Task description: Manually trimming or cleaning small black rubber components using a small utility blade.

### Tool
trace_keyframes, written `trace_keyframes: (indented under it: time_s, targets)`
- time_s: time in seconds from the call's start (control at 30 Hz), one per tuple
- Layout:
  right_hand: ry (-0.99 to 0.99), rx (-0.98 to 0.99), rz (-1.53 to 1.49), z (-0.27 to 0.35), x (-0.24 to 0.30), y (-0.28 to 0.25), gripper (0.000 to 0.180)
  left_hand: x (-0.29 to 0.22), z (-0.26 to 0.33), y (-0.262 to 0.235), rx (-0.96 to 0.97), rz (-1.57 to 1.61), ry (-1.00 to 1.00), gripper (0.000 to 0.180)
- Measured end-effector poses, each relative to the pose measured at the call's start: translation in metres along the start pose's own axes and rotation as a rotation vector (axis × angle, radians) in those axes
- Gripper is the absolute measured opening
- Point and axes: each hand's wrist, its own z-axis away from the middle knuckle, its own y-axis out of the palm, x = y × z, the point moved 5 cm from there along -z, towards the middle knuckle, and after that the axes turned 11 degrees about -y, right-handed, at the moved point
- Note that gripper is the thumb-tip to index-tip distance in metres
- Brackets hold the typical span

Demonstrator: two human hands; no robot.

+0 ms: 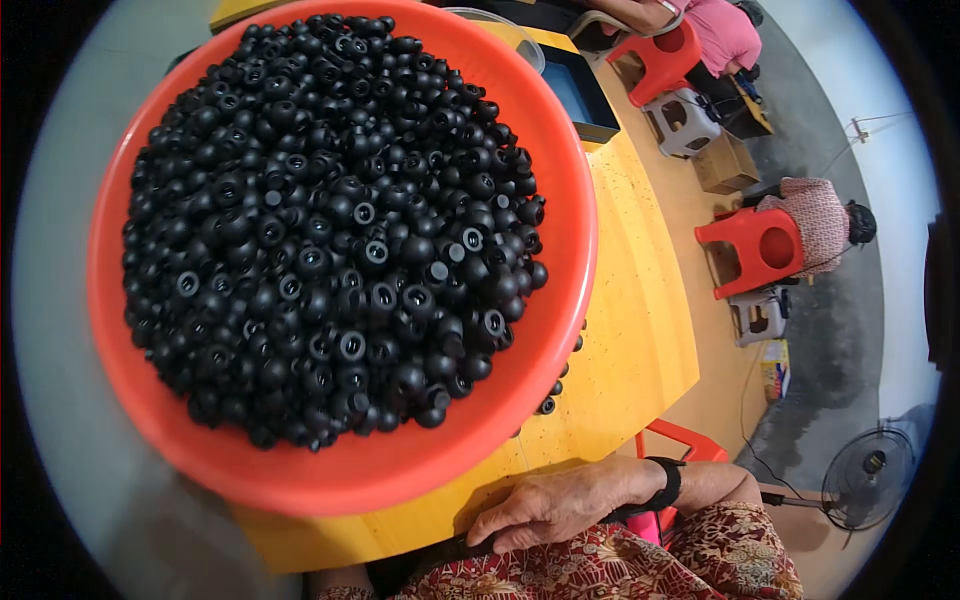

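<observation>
A large red-orange plastic basin [555,300] fills the left and middle of the head view, heaped with small black rounded parts [330,220], many showing a hole or a flat end. My right hand [545,508], with a black band at the wrist, lies at the near edge of the yellow table [640,330], below the basin's rim and apart from it. Its fingers are loosely bent and lie apart, with nothing seen in them. At the lower edge, left of centre, a little skin and patterned cloth show, but my left hand is not seen.
Loose black parts [548,405] lie beside the basin. A dark open box [575,95] stands at the table's far end. Beyond are red stools [750,250], a cardboard box [726,165], a standing fan [868,478] and two seated people.
</observation>
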Motion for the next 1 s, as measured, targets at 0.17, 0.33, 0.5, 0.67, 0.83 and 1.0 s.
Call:
trace_keyframes:
  time_s: [0.17,0.33,0.5,0.67,0.83,1.0]
  targets:
    - [-0.106,0.047,0.113,0.001,0.004,0.002,0.029,-0.006,0.064,-0.011,-0.040,-0.074,-0.120,0.040]
    - [0.268,0.157,-0.152,0.010,-0.009,0.003,0.035,-0.020,0.138,-0.005,-0.075,-0.124,-0.261,0.040]
    - [0.262,0.173,-0.105,0.010,0.002,0.002,0.035,-0.042,0.189,-0.003,-0.098,-0.185,-0.364,0.040]
    - [0.126,0.125,-0.044,0.014,0.002,0.001,0.036,-0.066,0.191,-0.029,-0.140,-0.298,-0.372,0.040]
    - [0.038,0.106,-0.039,0.017,0.000,0.004,0.037,-0.089,0.175,-0.061,-0.191,-0.408,-0.345,0.040]
    - [0.020,0.074,0.022,0.016,0.000,0.007,0.036,-0.126,0.177,-0.064,-0.220,-0.454,-0.353,0.040]
